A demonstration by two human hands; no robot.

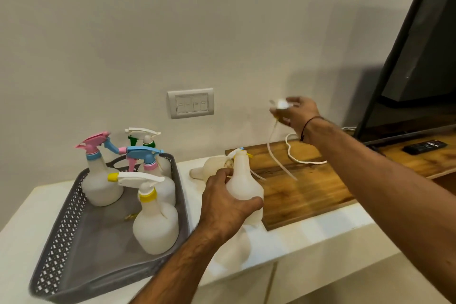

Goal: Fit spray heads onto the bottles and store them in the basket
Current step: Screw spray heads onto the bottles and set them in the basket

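A: Why is the grey basket (61, 224) off to the left of both hands?

B: It looks like the storage spot, so it sits clear of the work. Several bottles with spray heads fitted stand upright in it; the yellow-collared bottle (155, 219) is the one closest to the left hand.

A: And the left hand (227, 207)?

B: Its fingers and thumb are wrapped round the belly of the open bottle (243, 187), which it grips upright above the white desk (320, 227), neck up. I'd judge it is steadied there to receive a head. The forearm comes in low from the near edge.

A: What lies behind that hand?

B: Another pale bottle (212, 168) on its side on the desk, probably waiting its turn.

A: Now the right hand (296, 116).

B: It is raised higher and further away, over the wooden board (308, 180), pinching a white spray head (282, 105) whose dip tube (274, 153) hangs down. The picture blurs there. Holding it high likely lets the tube clear the neck before it is threaded in. The wrist is bent, the arm stretched well out
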